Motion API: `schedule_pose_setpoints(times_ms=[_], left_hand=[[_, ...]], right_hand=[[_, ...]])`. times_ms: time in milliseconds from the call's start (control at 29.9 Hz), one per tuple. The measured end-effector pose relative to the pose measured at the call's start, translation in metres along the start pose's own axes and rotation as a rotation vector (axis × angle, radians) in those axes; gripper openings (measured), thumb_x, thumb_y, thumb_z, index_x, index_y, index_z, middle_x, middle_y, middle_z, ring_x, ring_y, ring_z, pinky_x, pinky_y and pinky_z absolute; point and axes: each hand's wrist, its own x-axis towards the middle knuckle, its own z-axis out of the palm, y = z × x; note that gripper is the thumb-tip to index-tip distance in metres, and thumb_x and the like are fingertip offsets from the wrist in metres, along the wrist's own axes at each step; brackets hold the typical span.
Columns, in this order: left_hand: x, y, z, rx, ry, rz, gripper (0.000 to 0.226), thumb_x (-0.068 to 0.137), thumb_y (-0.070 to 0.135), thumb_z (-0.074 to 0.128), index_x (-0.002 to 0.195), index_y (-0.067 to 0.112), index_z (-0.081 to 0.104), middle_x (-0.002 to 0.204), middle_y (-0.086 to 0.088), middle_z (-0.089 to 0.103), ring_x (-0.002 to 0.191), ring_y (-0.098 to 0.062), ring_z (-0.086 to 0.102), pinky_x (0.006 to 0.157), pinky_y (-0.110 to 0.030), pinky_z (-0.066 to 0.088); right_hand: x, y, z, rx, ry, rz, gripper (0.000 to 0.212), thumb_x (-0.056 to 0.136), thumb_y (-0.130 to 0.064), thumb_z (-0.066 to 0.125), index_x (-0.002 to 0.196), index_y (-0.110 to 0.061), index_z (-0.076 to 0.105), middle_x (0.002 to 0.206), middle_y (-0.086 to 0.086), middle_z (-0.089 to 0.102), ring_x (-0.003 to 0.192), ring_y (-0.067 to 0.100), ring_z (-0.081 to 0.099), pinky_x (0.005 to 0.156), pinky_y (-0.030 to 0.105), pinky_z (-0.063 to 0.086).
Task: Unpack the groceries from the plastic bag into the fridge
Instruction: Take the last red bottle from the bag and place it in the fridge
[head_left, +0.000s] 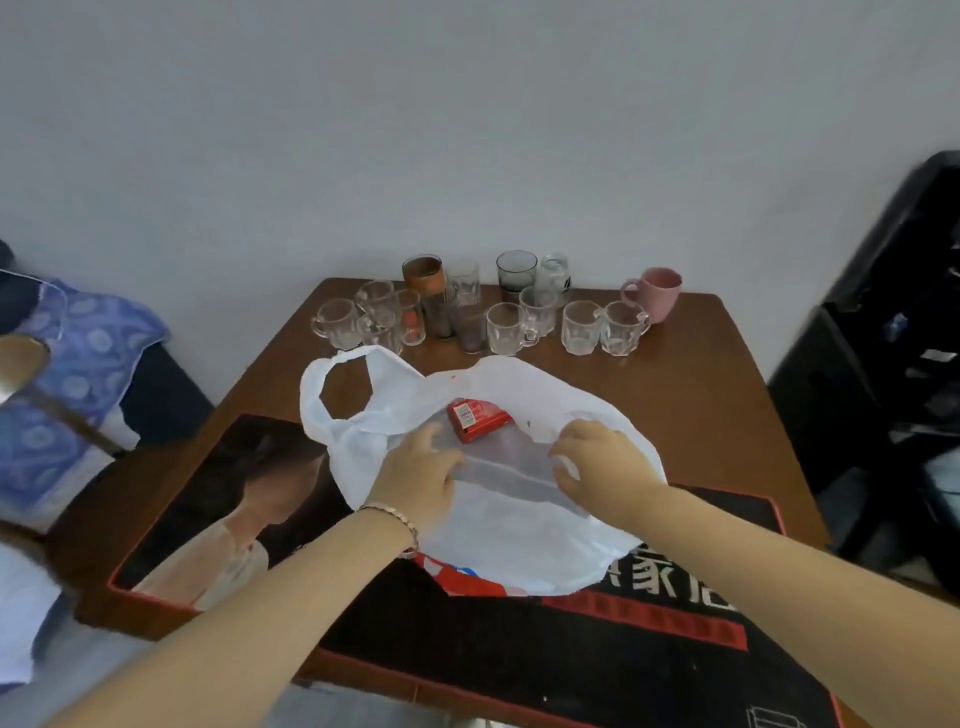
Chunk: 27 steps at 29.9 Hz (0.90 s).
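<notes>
A white plastic bag (519, 540) lies flat on the brown table (701, 405), its mouth facing away from me. A small red carton (475, 418) with a barcode label shows in the bag's opening. My left hand (415, 483) pinches the near edge of the bag's mouth on the left. My right hand (597, 462) pinches the same edge on the right, fingers curled over the plastic. A red and blue packet (457, 574) peeks from under the bag's near side. No fridge is clearly in view.
Several clear glass mugs (511, 327) and tumblers stand at the table's far edge, with a pink mug (657, 293) at the right. A printed black mat (519, 649) covers the near table. Blue patterned cloth (78, 374) lies left; dark furniture (893, 364) stands right.
</notes>
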Motion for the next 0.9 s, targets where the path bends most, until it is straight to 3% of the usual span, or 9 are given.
schedule_pose_setpoints(times_ms=[134, 200, 267, 401, 501, 668, 735, 802, 902], left_hand=[[0.066, -0.037, 0.004, 0.251, -0.052, 0.174, 0.036, 0.095, 0.019, 0.044, 0.129, 0.03, 0.051, 0.158, -0.001, -0.009, 0.145, -0.028, -0.012, 0.118, -0.04, -0.004], [0.1, -0.054, 0.008, 0.363, -0.083, 0.257, 0.041, 0.096, 0.021, 0.042, 0.134, 0.034, 0.044, 0.157, 0.0, -0.017, 0.142, -0.026, -0.024, 0.113, -0.043, -0.016], [0.136, -0.069, 0.009, 0.436, -0.138, 0.301, 0.046, 0.095, 0.025, 0.045, 0.139, 0.036, 0.037, 0.157, 0.001, -0.018, 0.14, -0.026, -0.028, 0.11, -0.047, -0.018], [0.2, -0.092, 0.001, 0.605, -0.254, 0.25, 0.072, 0.088, 0.037, 0.058, 0.146, 0.037, 0.016, 0.157, -0.001, -0.016, 0.144, -0.032, -0.014, 0.115, -0.054, -0.005], [0.239, -0.097, -0.002, 0.507, -0.249, 0.232, 0.081, 0.085, 0.025, 0.064, 0.146, 0.038, 0.012, 0.158, 0.0, -0.008, 0.14, -0.031, 0.024, 0.113, -0.046, 0.022], [0.273, -0.091, 0.005, 0.211, -0.302, 0.195, 0.084, 0.081, -0.002, 0.056, 0.145, 0.027, 0.011, 0.158, 0.006, -0.001, 0.11, -0.032, 0.057, 0.09, -0.039, 0.045], [0.277, -0.092, 0.009, 0.132, -0.328, 0.208, 0.084, 0.08, -0.002, 0.057, 0.145, 0.026, 0.012, 0.157, 0.009, 0.001, 0.104, -0.033, 0.059, 0.082, -0.039, 0.048], [0.277, -0.093, 0.011, 0.112, -0.344, 0.244, 0.081, 0.08, -0.001, 0.057, 0.143, 0.026, 0.015, 0.156, 0.009, 0.002, 0.102, -0.032, 0.06, 0.075, -0.038, 0.048], [0.272, -0.093, 0.014, 0.113, -0.356, 0.281, 0.079, 0.08, -0.001, 0.055, 0.142, 0.028, 0.016, 0.156, 0.009, 0.002, 0.103, -0.029, 0.059, 0.072, -0.037, 0.046]], right_hand=[[0.062, 0.001, 0.019, -0.227, 0.025, -0.057, 0.025, 0.046, -0.036, 0.088, 0.067, -0.035, 0.074, 0.126, 0.013, 0.062, 0.112, 0.036, 0.061, 0.084, 0.051, 0.051], [0.092, 0.001, 0.022, -0.238, -0.061, -0.038, 0.021, 0.061, -0.036, 0.081, 0.081, -0.033, 0.076, 0.146, 0.015, 0.041, 0.131, 0.041, 0.042, 0.101, 0.058, 0.036], [0.12, 0.011, 0.034, -0.231, -0.087, -0.012, 0.028, 0.089, -0.032, 0.056, 0.114, -0.026, 0.067, 0.159, 0.007, -0.002, 0.146, 0.034, 0.0, 0.116, 0.05, 0.007], [0.164, 0.033, 0.033, -0.15, -0.126, 0.212, 0.044, 0.096, -0.03, 0.042, 0.139, -0.019, 0.042, 0.16, -0.003, -0.001, 0.147, 0.017, 0.002, 0.115, 0.035, 0.013], [0.19, 0.054, 0.03, -0.105, -0.078, 0.357, 0.048, 0.095, -0.028, 0.046, 0.141, -0.016, 0.037, 0.159, -0.002, 0.008, 0.144, 0.018, 0.018, 0.114, 0.035, 0.016], [0.214, 0.06, 0.044, -0.06, 0.132, 0.525, 0.039, 0.084, -0.003, 0.056, 0.122, -0.01, 0.058, 0.155, 0.016, 0.016, 0.142, 0.033, 0.01, 0.116, 0.045, 0.014], [0.214, 0.048, 0.054, -0.061, 0.309, 0.276, 0.043, 0.063, 0.0, 0.077, 0.104, -0.009, 0.068, 0.137, 0.019, 0.045, 0.128, 0.032, 0.03, 0.106, 0.044, 0.033], [0.216, 0.028, 0.069, -0.113, 0.256, -0.092, 0.052, 0.046, -0.008, 0.088, 0.095, -0.013, 0.073, 0.111, 0.009, 0.066, 0.108, 0.025, 0.053, 0.093, 0.035, 0.044], [0.226, 0.014, 0.082, -0.136, -0.039, -0.012, 0.066, 0.065, -0.016, 0.08, 0.127, -0.014, 0.057, 0.129, 0.008, 0.058, 0.121, 0.024, 0.054, 0.102, 0.034, 0.043]])
